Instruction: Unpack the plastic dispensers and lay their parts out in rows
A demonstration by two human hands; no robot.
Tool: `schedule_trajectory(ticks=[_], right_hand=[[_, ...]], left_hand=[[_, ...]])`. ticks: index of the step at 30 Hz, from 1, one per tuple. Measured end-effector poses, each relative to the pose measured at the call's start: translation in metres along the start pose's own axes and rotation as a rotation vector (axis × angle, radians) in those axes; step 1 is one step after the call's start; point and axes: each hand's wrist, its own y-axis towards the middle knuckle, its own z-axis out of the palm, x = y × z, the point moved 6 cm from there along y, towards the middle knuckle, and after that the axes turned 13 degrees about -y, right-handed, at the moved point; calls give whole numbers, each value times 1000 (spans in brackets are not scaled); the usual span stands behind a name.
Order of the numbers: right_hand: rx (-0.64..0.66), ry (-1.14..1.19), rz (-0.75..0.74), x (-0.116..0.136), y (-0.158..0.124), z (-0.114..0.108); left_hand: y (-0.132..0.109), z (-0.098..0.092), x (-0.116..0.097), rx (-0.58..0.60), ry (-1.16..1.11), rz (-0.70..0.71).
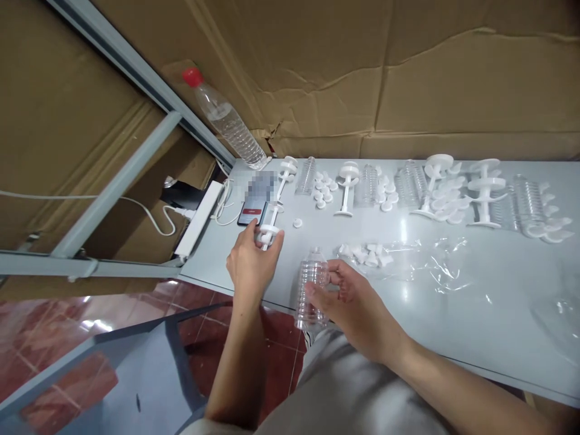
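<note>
My right hand [353,302] is closed round a small clear ribbed plastic bottle [312,284], held upright at the table's front edge with its narrow neck up. My left hand [254,260] has its thumb and fingers about a white plastic stem piece with round discs [270,231], low over the table. Just right of that piece lies a small white cap [297,223]. A phone [252,211] rests on the table beyond my left fingers, partly covered by the white piece.
Along the back of the grey table [281,284] stand white stem pieces [348,187], clear ribbed bottles [369,184] and white caps [323,187]. A clear bag [408,257] holds small white parts. At back left are a water bottle [231,127] and power strip [199,217].
</note>
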Motion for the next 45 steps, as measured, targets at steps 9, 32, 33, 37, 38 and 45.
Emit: schedule_trajectory(ticks=[9,32,33,37,38,45], right_hand=[[87,-175,34,-6,-4,15],[-383,-1070,-121,14,96,29],[-396,-1071,-118,15,97,28],[-443,-1044,-114,14,100,25],[-452,-1035,-116,14,101,25],[-469,-964,-146,15,99,25]], left_hand=[[-5,5,5,14,-62,41],[1,-1,52,99,-479,97],[1,-1,53,100,-487,98],[0,0,58,106,-522,100],[-1,1,58,107,-527,100],[-3,-3,58,102,-557,64]])
